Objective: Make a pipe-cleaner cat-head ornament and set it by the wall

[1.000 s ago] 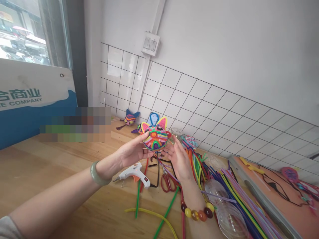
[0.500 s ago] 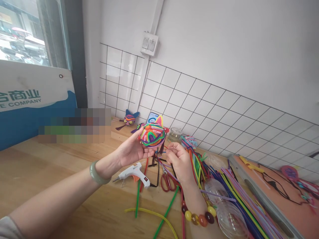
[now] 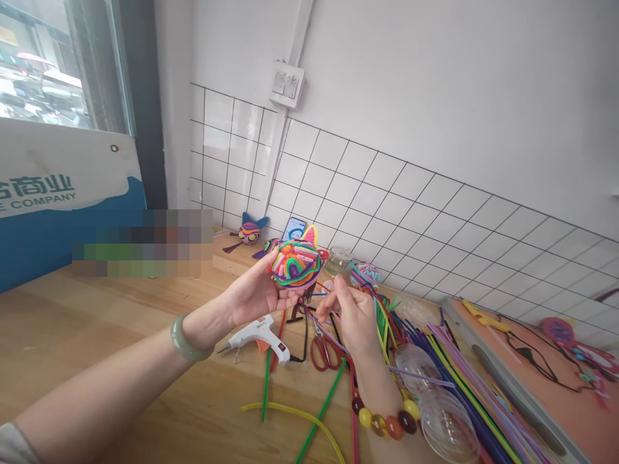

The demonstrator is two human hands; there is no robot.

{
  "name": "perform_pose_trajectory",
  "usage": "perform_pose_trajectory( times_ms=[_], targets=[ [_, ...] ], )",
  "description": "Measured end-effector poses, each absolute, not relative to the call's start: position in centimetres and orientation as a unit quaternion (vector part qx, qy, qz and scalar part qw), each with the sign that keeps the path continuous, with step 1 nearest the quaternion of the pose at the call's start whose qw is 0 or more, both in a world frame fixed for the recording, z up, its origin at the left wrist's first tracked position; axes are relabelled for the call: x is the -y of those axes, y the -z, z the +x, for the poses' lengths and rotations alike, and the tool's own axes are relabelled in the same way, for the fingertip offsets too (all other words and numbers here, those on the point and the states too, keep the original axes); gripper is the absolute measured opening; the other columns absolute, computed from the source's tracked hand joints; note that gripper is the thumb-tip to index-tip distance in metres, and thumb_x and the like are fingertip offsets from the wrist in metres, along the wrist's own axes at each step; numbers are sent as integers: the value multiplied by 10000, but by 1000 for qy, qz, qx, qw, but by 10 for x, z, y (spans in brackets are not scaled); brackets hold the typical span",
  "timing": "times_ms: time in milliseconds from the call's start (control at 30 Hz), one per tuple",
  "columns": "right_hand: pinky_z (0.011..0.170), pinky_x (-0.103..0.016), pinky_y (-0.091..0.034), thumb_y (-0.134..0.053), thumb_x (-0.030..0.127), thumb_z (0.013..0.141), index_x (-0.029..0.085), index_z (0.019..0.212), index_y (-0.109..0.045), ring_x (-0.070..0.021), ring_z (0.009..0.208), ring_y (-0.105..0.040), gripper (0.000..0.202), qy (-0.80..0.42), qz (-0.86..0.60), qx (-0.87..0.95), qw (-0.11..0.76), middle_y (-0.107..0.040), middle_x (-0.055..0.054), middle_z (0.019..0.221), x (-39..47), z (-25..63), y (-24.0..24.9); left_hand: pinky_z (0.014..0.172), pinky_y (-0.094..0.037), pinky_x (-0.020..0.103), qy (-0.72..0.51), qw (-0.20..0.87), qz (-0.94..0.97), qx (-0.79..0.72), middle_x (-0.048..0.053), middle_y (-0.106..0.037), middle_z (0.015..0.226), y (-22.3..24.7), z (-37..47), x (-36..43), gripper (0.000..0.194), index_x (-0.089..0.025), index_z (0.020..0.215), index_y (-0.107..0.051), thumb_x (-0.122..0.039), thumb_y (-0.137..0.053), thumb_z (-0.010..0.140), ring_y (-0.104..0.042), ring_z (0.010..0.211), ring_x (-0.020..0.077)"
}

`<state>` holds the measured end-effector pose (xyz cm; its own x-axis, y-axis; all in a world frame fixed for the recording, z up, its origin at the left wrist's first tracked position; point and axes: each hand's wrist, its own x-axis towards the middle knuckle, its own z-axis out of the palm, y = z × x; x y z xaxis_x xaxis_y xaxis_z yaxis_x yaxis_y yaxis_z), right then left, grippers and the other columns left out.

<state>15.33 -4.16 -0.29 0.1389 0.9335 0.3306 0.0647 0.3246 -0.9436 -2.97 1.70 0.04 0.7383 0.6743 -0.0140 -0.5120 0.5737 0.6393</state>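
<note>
My left hand is closed around a round, multicoloured pipe-cleaner ornament and holds it above the table. The ornament has a pointed yellow-and-pink piece on top and a dark tassel hanging below. To its right, my right hand is apart from it, with fingers curled and thumb up. Whatever those fingers pinch is too small or hidden to tell. Beneath the hands lie a white glue gun, its nozzle towards the left, and scissors with dark red handles.
Loose green pipe cleaners and a curved yellow one lie in front. To the right are clear plastic discs, a pipe-cleaner bundle and an orange board. A glass jar, phone and blue-eared ornament stand behind.
My right hand has drawn slightly right, away from the ornament, and its thumb has turned upward. My left hand still holds the ornament in nearly the same place.
</note>
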Motion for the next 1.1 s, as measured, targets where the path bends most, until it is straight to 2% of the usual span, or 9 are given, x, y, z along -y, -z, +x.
perform_pose_trajectory(
  times_ms=[100, 233, 400, 600, 800, 967, 1100],
  targets=[
    [444, -257, -454, -571, 552, 846, 179, 553, -607, -129, 417, -573, 476, -362, -450, 539, 613, -646, -29, 524, 40, 155, 5, 746, -517, 283, -345, 875, 312, -138, 170, -698, 970, -1, -29, -15, 573, -79, 1135, -626, -566, -448, 893, -656, 764, 174],
    [457, -245, -464, -588, 534, 845, 176, 745, -637, -130, 470, -597, 375, -359, -449, 523, 630, -673, -20, 618, 36, 157, 6, 756, -526, 277, -371, 857, 321, -157, 184, -681, 1073, -2, -27, -13, 528, -87, 1170, -612, -518, -462, 905, -663, 805, 175],
    [519, -264, -490, -601, 512, 843, 224, 928, -627, -142, 535, -621, 301, -352, -468, 511, 629, -692, -3, 734, 32, 159, 8, 767, -533, 279, -410, 818, 352, -196, 162, -669, 1126, -4, -25, -11, 462, -125, 1179, -606, -467, -564, 871, -663, 832, 171],
    [647, -320, -547, -651, 490, 806, 254, 1036, -612, -215, 803, -686, 332, -341, -487, 479, 646, -728, -35, 924, 28, 161, 12, 805, -529, 346, -459, 734, 462, -194, 134, -662, 1166, -1, -23, -5, 443, -183, 1175, -576, -397, -683, 802, -655, 985, 242],
    [774, -329, -539, -709, 469, 764, 258, 1165, -564, -220, 1006, -653, 476, -392, -466, 449, 654, -686, -46, 1136, 29, 158, 8, 790, -529, 347, -491, 637, 549, -228, 101, -673, 1085, 0, -18, 1, 586, -175, 1138, -511, -304, -815, 654, -655, 949, 235],
    [834, -378, -526, -710, 506, 754, 247, 1114, -605, -251, 1052, -639, 457, -470, -393, 483, 626, -673, -57, 1179, 32, 155, 1, 813, -516, 344, -479, 575, 614, -250, 99, -665, 1075, 1, -17, 2, 618, -167, 1143, -500, -319, -819, 636, -652, 931, 223],
    [837, -384, -523, -730, 468, 751, 243, 972, -645, -244, 1001, -646, 326, -476, -380, 506, 611, -705, -40, 1063, 31, 157, 4, 752, -522, 322, -461, 531, 660, -264, 85, -664, 1088, 5, -20, 2, 669, -201, 1205, -476, -364, -807, 646, -663, 884, 216]
  ],
)
